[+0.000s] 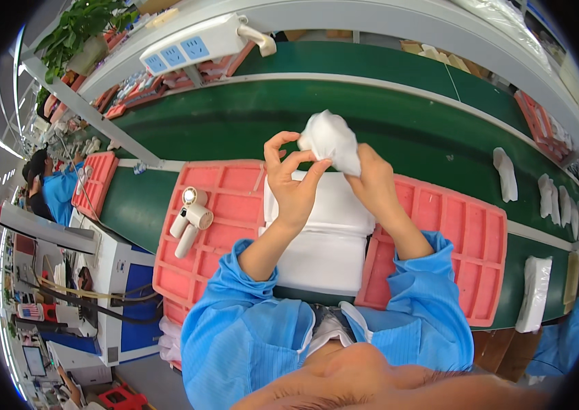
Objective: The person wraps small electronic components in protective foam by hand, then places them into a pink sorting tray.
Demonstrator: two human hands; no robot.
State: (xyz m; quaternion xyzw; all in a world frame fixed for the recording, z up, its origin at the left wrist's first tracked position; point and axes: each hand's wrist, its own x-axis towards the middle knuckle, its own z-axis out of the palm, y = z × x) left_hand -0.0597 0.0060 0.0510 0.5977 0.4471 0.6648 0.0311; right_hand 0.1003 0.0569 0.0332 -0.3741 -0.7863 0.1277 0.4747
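Note:
Above the middle of the bench, both my hands hold a bulging white soft bag [330,140]; whether anything is inside is hidden. My left hand [293,188] pinches its lower left edge between thumb and fingertips, some fingers raised. Wrapped round its right side is my right hand [376,183], thumb out of sight behind the fabric. Just below the hands lie two stacks of flat white bags [324,260], one nearer me than the other. Several small white handheld devices [194,217], one with a shiny round end, rest on the left pink foam tray [231,188].
Another pink compartmented tray [453,239] lies to the right. Beyond runs a green conveyor belt [235,113], with white wrapped items [505,174] at the right. A shelf with a white power strip [197,46] spans overhead. Other people in blue [60,184] sit far left and at the right edge.

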